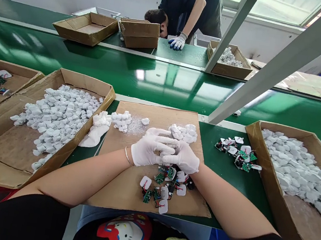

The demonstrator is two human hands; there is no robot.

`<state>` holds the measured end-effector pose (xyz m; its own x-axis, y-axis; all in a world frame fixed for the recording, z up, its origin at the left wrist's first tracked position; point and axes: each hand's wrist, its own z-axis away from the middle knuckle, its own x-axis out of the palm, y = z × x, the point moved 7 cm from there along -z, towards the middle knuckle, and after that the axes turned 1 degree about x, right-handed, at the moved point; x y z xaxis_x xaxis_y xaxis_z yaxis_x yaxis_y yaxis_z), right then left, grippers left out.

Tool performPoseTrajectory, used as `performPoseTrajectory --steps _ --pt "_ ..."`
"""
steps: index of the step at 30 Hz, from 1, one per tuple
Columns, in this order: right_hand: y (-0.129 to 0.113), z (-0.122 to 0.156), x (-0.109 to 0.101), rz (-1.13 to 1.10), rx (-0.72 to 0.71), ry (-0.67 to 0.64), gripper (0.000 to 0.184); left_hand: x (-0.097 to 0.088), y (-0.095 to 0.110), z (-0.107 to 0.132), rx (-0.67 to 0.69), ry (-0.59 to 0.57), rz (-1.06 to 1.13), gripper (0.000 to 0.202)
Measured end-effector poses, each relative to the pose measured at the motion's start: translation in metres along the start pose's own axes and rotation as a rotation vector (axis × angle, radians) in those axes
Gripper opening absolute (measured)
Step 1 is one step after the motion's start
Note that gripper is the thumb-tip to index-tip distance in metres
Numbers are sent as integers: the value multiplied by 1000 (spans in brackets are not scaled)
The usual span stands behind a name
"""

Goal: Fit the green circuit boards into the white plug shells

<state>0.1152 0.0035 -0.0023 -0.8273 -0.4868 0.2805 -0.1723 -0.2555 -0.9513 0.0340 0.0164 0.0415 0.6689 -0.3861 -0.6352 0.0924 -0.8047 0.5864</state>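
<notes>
My left hand (150, 149) and my right hand (184, 157), both in white gloves, meet over the middle of a cardboard sheet (122, 170). Their fingers are bent and pressed together around something that the gloves hide. Right below them lies a loose heap of small green circuit boards (165, 181) with wires and white plastic pieces. Just beyond my right hand sits a small pile of white plastic caps (187, 133). Another small pile of white caps (121, 120) is at the sheet's back left, with a single white cap (145, 121) between the piles.
Boxes of white pieces stand at left (57, 116) and right (307, 171). More wired boards (239, 152) lie right of the sheet; a white glove (96, 128) lies left. A slanted metal post (265, 75) rises at right. Beyond the green belt (111, 65), a person (190, 7) bends down.
</notes>
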Motion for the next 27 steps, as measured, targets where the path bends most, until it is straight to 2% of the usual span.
performPoseTrajectory --steps 2,4,5,8,13,17,19,23,27 --pt "0 0 2 2 9 -30 42 -1 0 0 -5 -13 13 22" --pt "1 0 2 7 10 -55 26 -3 -1 0 -24 -36 52 41" --pt "2 0 1 11 9 -65 24 -4 -1 0 -27 -50 74 47" --pt "11 -1 -4 3 29 -59 30 -8 0 0 -14 -56 116 49" --pt "13 -4 -10 -161 36 -5 26 -9 -3 3 -48 -37 93 37" --pt "5 -5 -4 -169 19 -61 47 -6 -4 4 -62 -48 69 18" --pt "4 -4 -4 -117 13 -51 49 -6 -4 5 -57 -22 58 14" --pt "5 -2 -9 -37 -1 27 48 -3 -5 7 -37 -20 24 16" --pt "0 -2 -9 -1 -43 65 46 -1 -6 7 -1 -47 6 31"
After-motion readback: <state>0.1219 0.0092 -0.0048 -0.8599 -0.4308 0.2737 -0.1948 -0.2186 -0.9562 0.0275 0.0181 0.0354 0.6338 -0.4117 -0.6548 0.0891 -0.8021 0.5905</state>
